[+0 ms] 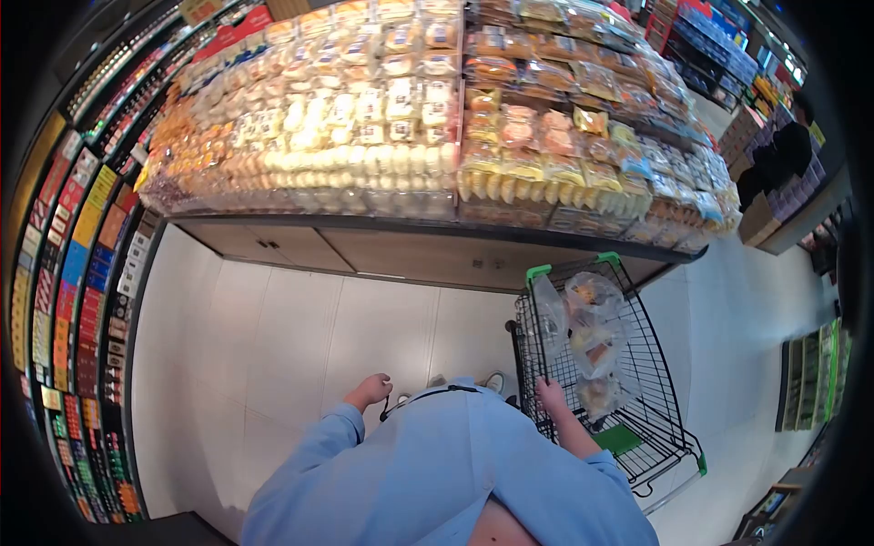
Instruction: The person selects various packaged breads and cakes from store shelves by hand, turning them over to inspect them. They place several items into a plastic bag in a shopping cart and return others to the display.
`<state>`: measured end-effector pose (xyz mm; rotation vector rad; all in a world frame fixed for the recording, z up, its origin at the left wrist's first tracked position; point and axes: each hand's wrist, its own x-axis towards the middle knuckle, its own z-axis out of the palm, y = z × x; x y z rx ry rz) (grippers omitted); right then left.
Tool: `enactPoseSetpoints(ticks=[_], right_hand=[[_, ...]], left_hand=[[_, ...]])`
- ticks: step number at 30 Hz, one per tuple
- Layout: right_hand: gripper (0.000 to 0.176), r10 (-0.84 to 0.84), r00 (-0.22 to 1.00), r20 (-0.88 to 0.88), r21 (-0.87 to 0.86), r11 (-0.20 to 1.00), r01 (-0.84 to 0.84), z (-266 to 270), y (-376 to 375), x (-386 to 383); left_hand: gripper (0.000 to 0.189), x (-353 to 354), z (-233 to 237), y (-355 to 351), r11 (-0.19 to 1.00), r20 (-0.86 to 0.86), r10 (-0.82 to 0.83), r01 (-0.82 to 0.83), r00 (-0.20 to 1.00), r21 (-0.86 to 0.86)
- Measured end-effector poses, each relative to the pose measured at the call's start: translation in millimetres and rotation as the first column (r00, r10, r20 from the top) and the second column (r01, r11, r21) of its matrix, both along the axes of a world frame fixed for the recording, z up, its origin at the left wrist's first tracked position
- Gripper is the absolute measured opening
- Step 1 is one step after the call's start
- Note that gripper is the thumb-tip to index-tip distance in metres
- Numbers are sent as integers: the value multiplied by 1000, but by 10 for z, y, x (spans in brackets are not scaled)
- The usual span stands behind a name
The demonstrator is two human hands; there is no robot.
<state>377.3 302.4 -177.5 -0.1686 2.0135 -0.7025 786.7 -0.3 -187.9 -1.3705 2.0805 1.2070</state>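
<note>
Lying at the cart (617,440), my right hand (549,397) (I can't tell either grip) is nearer the bags (596,350), rightward, than my left hand (370,390).

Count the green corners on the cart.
3 on the cart: two at the display end, one nearest me, far right. Another may hide behind the right arm.

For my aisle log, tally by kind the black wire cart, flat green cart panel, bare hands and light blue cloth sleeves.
Black wire cart: 1
Flat green cart panel: 1
Bare left hand and bare right hand: 2
Light blue cloth sleeves: 2
Total: 6
Clear plastic bags overlap too much to count.
</note>
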Motion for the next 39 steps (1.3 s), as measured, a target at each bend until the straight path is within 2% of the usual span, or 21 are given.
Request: enactPoseSetpoints(ticks=[2,6,7,9,12,16,18,21,22,23,25,26,27,29,31,32,34,35,37,39], right_hand=[[40,-192,970,151,-65,977,204,107,-46,107],[44,-182,964,193,-58,979,196,28,-115,229],[42,-179,969,171,-65,979,192,16,-133,269],[41,-168,975,149,-79,980,181,-20,-214,341],[33,-134,988,-80,-28,991,133,-204,-264,431],[30,-50,979,-200,34,998,58,-163,-482,621],[31,-23,988,-152,35,999,28,-197,-575,668],[34,35,994,-104,102,995,-24,-23,-907,689],[37,241,960,-143,215,954,-208,-52,-1011,667],[41,438,886,-154,333,867,-371,-72,-1093,654],[41,476,868,-143,357,843,-403,-6,-1320,722],[42,517,846,-129,381,814,-439,-1,-1424,776],[43,558,822,-113,404,782,-475,-25,-1518,810],[40,565,823,-59,428,760,-490,-64,-1647,875],[41,303,927,219,293,886,-359,-44,-1740,943],[41,308,923,232,285,885,-367,-103,-1777,953],[35,351,854,384,151,889,-433,-186,-1851,956],[35,356,848,392,140,888,-437,-231,-1906,979],[29,438,808,393,130,844,-520,-247,-2030,1031],[25,498,780,380,123,808,-576,-186,-2167,1104]], left_hand=[[48,402,11,22,999,19,32,-32,999,1],[44,1440,-189,109,993,50,110,-112,993,36],[44,1751,-283,181,991,51,125,-127,991,36],[43,2270,-400,271,1000,104,13,-12,995,-8],[40,2853,-296,319,998,178,-3,-8,984,61],[38,3299,-274,394,997,140,72,-65,988,-53],[36,3340,-343,435,978,26,156,-151,987,-146],[34,3208,-287,547,963,-66,220,-227,973,-146],[34,3173,-338,561,973,-82,185,-194,979,-123],[30,3118,-384,584,971,-55,231,-234,971,-55],[27,2901,-141,458,998,29,-50,49,998,41],[27,2818,-110,358,998,36,-53,52,998,39],[27,2744,-100,272,996,-21,68,-67,997,57],[28,2653,-45,171,947,-115,313,-300,943,115],[30,2704,-31,96,838,-186,543,-514,819,184],[30,2722,-34,-38,836,-175,547,-521,819,175],[38,2788,-225,-382,948,-135,316,-317,939,11],[38,2805,-227,-507,948,-126,317,-320,940,1],[41,2789,-145,-814,940,37,341,-341,939,-6],[42,2794,-113,-1051,937,38,348,-346,937,-56]])
